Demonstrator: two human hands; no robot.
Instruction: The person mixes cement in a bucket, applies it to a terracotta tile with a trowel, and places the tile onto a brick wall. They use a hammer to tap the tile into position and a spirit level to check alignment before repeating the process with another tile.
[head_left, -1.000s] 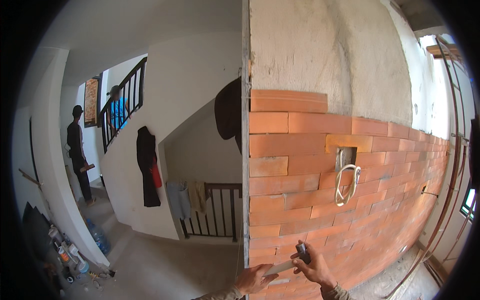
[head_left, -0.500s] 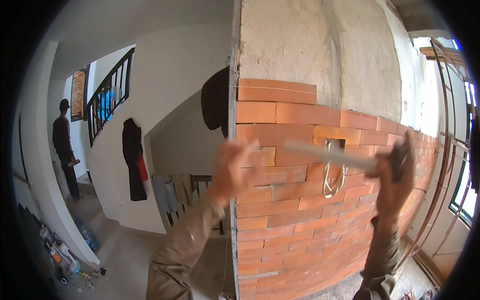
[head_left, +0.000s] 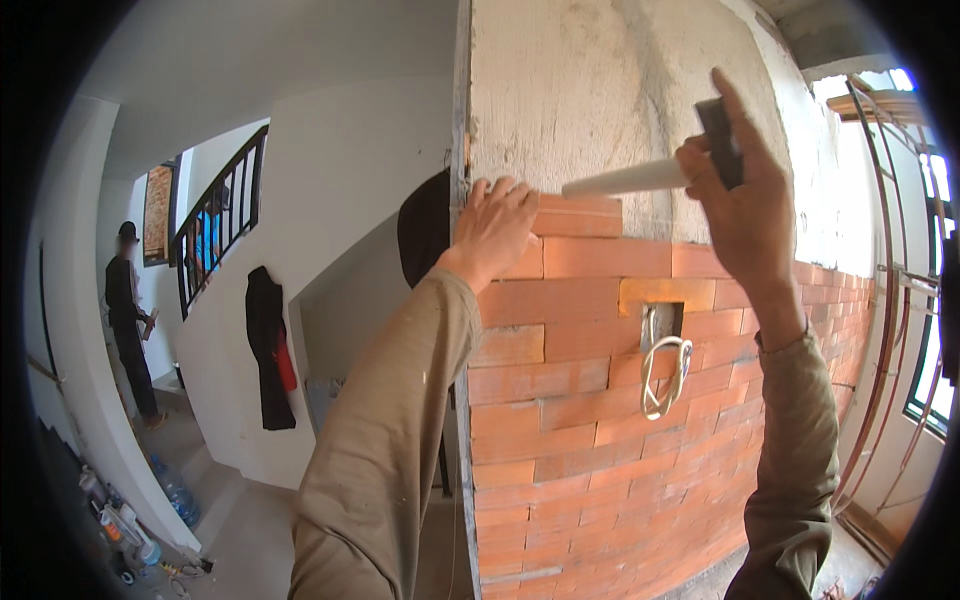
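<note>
My left hand [head_left: 492, 228] is at the left end of the topmost orange brick [head_left: 580, 215], its fingers bent over the upper edge and its thumb on the face. The brick lies on the course below, against the grey plastered wall. A thin line crosses its face. In my right hand [head_left: 750, 200], raised to the right of the brick, is a mallet-like tool with a dark block-shaped end [head_left: 720, 140] in my grip. Its pale, tapering handle [head_left: 625, 178] points left, the tip close to the brick's top edge; whether they touch I cannot tell.
Looped white cable [head_left: 662, 385] hangs from a wall box below. Dark clothing [head_left: 268, 350] hangs on the left wall. Another person [head_left: 125, 310] stands by the stairs holding something. Tubes and bottles [head_left: 120, 530] lie at lower left; scaffold poles [head_left: 885, 250] stand right.
My left hand has risen from in front of the lower bricks onto the topmost brick's left end. My right hand has lifted the tool up beside it. The person at left has turned.
</note>
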